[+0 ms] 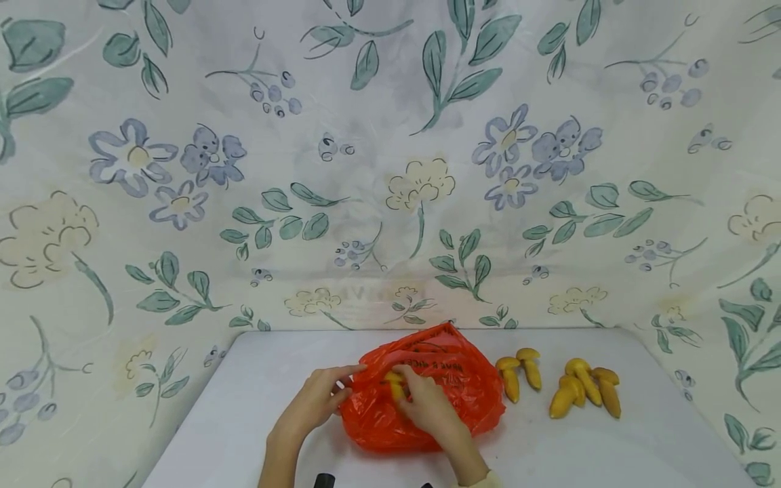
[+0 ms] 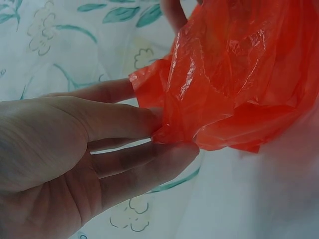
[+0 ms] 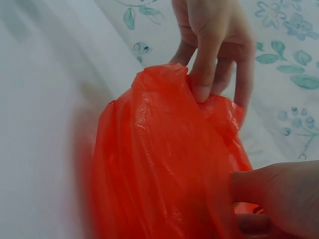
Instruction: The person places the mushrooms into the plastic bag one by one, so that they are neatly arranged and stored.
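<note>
White table (image 1: 256, 379), left fingers (image 2: 149, 174) pinching red bag (image 1: 464, 390), right fingers (image 1: 413, 379) holding mushroom (image 1: 396, 388)

Red bag (image 1: 421, 423) blocks table (image 1: 222, 410) centre; mushrooms (image 1: 562, 401) obstruct right; far left passable.

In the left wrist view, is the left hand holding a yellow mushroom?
No, the left hand is pinching the edge of the red plastic bag.

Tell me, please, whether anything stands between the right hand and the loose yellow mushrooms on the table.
Yes: in the head view, part of the red bag lies between the right hand and the nearer yellow mushrooms. The hand would probably need to pass over or around it.
</note>
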The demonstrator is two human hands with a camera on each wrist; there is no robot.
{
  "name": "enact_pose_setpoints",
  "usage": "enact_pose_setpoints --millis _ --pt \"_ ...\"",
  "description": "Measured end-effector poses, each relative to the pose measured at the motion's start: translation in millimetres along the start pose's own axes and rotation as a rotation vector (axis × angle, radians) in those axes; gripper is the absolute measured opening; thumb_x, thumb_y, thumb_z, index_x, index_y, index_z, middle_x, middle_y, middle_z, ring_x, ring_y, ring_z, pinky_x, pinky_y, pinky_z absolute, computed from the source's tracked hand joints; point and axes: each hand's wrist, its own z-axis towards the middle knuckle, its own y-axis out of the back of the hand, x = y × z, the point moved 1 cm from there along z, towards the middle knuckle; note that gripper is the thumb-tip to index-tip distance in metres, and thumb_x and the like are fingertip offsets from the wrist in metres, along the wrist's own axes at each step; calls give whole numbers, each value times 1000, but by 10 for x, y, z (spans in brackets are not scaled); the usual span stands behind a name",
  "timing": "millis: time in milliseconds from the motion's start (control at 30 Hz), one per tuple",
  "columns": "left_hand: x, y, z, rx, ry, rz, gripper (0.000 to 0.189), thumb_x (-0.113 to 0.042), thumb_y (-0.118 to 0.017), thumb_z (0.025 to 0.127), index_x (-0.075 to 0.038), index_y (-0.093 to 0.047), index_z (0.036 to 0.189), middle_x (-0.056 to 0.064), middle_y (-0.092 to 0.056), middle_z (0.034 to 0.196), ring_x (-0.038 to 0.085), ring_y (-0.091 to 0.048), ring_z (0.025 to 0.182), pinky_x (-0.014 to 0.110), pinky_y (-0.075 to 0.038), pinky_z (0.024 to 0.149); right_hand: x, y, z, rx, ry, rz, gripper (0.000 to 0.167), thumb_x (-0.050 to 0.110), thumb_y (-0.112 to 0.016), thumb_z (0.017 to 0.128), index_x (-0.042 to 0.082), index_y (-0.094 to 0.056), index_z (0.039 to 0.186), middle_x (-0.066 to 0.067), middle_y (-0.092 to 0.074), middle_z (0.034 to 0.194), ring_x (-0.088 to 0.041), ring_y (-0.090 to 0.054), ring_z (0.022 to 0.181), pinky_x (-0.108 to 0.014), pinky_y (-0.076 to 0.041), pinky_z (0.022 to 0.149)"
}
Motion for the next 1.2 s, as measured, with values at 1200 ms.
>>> enact_pose_setpoints --millis 1200 --pt "-27 -2 -10 12 -11 0 45 8 -61 89 -8 -63 131 14 -69 102 14 -65 73 25 -59 59 -40 -171 92 32 -68 54 49 7 -69 89 11 -52 134 -4 -61 103 -21 -48 91 -41 -52 79"
